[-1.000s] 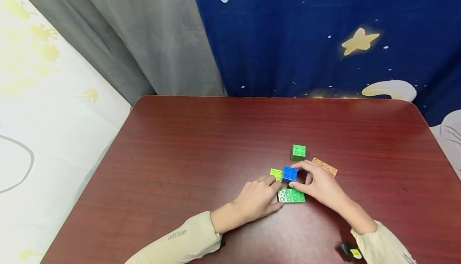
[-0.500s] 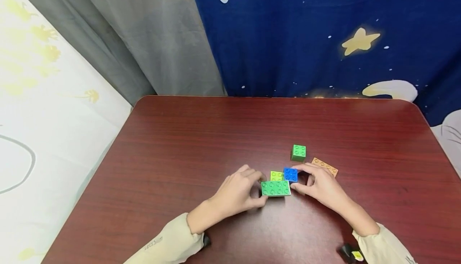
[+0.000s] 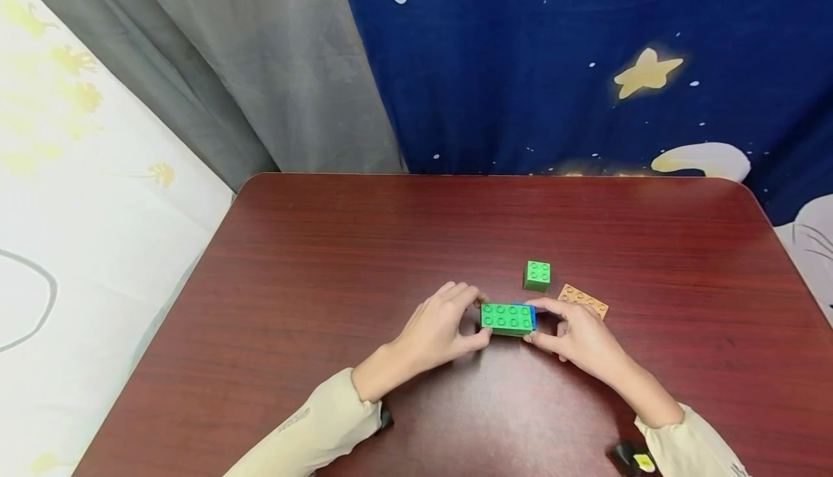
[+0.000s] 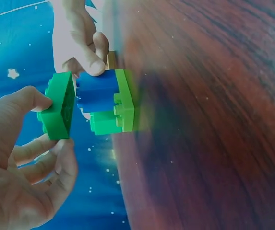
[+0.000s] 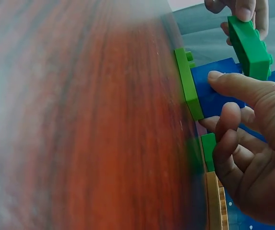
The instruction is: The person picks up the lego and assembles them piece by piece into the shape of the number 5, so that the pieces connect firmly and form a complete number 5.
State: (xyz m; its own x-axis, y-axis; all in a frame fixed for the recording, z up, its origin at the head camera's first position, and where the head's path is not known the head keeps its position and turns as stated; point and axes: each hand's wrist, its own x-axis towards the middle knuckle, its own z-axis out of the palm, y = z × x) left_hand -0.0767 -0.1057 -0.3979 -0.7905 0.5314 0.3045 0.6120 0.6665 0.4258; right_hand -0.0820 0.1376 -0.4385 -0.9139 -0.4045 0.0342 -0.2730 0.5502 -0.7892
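My left hand pinches a long green building brick by its left end, studs up. In the left wrist view that green brick hangs a small gap above a blue brick. The blue brick sits on one end of a lime green plate lying on the table. Thumb and fingers of my right hand pinch the blue brick from its right side. From the head, the long green brick hides the lime plate and most of the blue brick.
A square green brick stands on the table just behind the hands. Beside it lies an orange plate, partly under the right hand's fingers. The dark red table ends at a curtain at the back.
My left hand has picked up the long green brick from in front of the lime plate and carried it back, over the blue brick. The right hand has kept its pinch with little movement.
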